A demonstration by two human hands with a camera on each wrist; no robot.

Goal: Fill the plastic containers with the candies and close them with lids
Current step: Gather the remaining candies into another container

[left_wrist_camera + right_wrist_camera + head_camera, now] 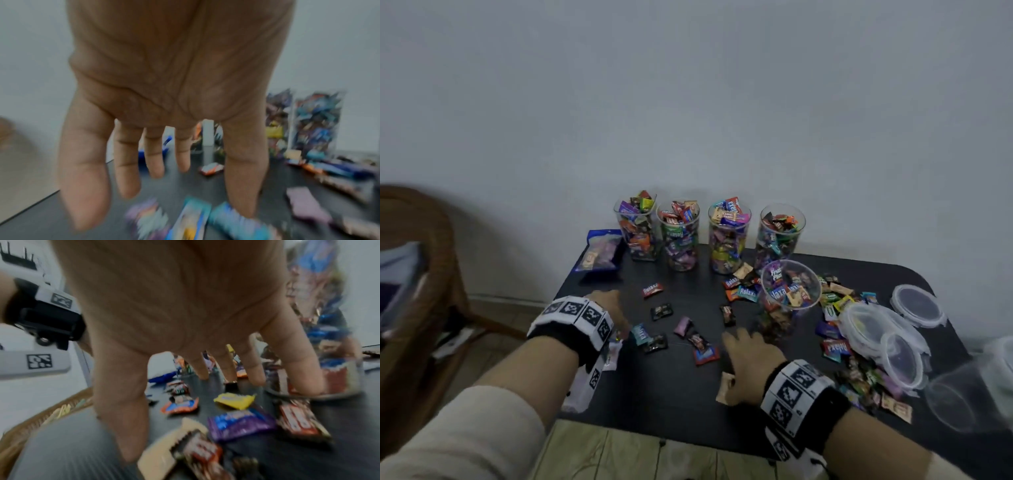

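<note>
Four clear plastic containers, heaped with wrapped candies, stand in a row at the back of the black table. A fifth container, partly full, stands nearer, just beyond my right hand. That hand hovers open, fingers spread, over loose candies; its thumb lies by a beige candy. The left hand is open too, with straight fingers pointing down beside a teal candy. Neither hand holds anything. Both wrist views are blurred.
Round clear lids lie in a loose pile at the table's right, with more candies around them. Blurred empty containers sit at the right edge. A blue bag lies at the back left. A wicker chair stands left of the table.
</note>
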